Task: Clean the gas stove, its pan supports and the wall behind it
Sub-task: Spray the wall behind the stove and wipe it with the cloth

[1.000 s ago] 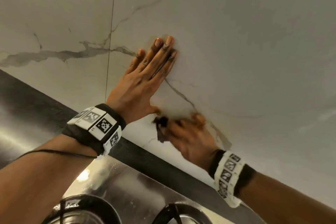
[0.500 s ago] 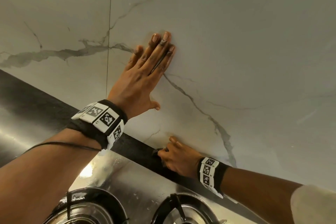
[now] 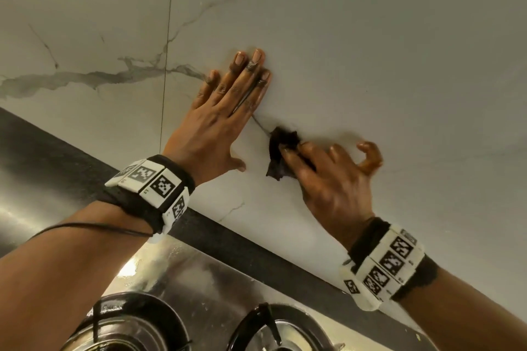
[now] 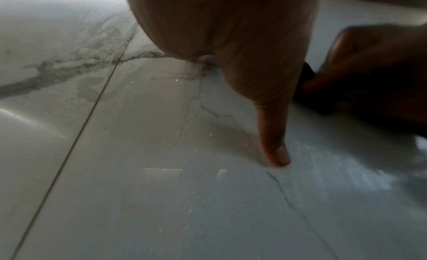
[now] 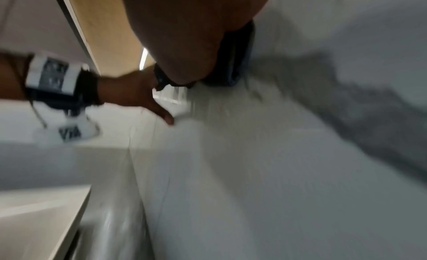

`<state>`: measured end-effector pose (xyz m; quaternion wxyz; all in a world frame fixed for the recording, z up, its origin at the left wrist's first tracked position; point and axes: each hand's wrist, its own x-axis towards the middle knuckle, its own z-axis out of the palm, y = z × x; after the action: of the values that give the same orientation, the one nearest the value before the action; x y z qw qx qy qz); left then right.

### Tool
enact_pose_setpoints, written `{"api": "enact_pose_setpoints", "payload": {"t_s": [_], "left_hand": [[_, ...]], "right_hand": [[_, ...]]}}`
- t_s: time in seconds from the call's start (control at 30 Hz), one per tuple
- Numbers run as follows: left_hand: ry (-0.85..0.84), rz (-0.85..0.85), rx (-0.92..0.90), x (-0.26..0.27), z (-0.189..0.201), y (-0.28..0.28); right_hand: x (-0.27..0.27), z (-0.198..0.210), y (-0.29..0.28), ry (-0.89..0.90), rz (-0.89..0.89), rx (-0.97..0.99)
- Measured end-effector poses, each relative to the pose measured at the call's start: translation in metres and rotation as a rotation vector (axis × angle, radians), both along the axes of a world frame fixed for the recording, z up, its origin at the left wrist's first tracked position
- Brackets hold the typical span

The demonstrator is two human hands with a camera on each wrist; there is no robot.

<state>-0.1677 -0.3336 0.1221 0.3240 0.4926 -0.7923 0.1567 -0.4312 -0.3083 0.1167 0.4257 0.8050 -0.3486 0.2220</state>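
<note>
My left hand (image 3: pixel 216 125) lies flat on the wall (image 3: pixel 399 65), fingers straight. Just right of it, my right hand (image 3: pixel 328 177) presses a dark cloth (image 3: pixel 281 148) on the wall, fingers curled on it.

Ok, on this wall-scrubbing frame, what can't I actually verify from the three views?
- Dark scrubber: material unclear; the right hand covers most of it in the head view.
- Right wrist view: motion-blurred; the palm hides the grip.
- Stove: burners cut off by the bottom edge of the head view.
- Wall: whether dirt remains is too faint to tell.
- Left hand: palm contact hidden.
</note>
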Motion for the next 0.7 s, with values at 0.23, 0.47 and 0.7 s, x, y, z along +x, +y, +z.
{"api": "enact_pose_setpoints", "payload": {"t_s": [0.23, 0.47, 0.7], "left_hand": [[0.006, 0.004, 0.003, -0.002, -0.001, 0.002], [0.032, -0.003, -0.006, -0.001, -0.001, 0.005], [0.06, 0.03, -0.001, -0.01, -0.001, 0.009]], "right_hand": [[-0.019, -0.11, 0.005, 0.463, 0.074, 0.331], [-0.022, -0.047, 0.007, 0.358, 0.107, 0.163], [0.005, 0.107, -0.007, -0.151, -0.015, -0.235]]}}
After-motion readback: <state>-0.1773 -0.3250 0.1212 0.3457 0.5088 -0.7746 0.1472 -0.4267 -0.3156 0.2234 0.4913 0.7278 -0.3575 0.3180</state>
